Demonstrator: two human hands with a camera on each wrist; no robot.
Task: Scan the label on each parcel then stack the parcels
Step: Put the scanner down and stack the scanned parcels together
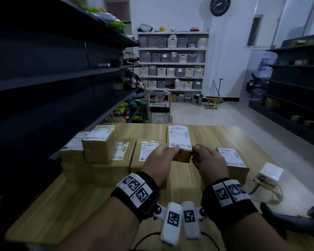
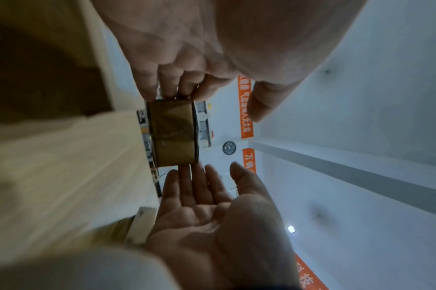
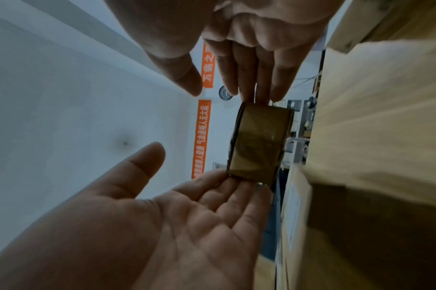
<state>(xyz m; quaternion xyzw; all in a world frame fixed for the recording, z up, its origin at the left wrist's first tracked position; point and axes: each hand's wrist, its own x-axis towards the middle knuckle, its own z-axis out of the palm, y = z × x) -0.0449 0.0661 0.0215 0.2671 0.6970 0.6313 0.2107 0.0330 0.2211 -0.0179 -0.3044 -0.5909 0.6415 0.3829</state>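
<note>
Centre frame: small parcel (image 1: 179, 142), white label up, pressed at its near end between the fingers of the left hand (image 1: 159, 158) and the right hand (image 1: 209, 161), over the wooden counter (image 1: 62, 205). A parcel stack (image 1: 98, 145) sits at left (labels up, smaller box on top). Another labelled parcel (image 1: 232, 160) lies just beside the right hand. A white adapter (image 1: 271, 173) with cable is near the counter's right edge.

1. A parcel (image 1: 179, 140) sits over the middle of the table (image 1: 62, 205), between the left hand (image 1: 159, 160) and the right hand (image 1: 209, 163).
2. A parcel stack (image 1: 98, 151) stands on the table's left part.
3. A lone parcel (image 1: 232, 160) lies right of the right hand, with a charger block (image 1: 271, 173) further right.
4. A trolley (image 1: 159, 107) stands behind the table, and shelving (image 1: 43, 78) runs along its left.
</note>
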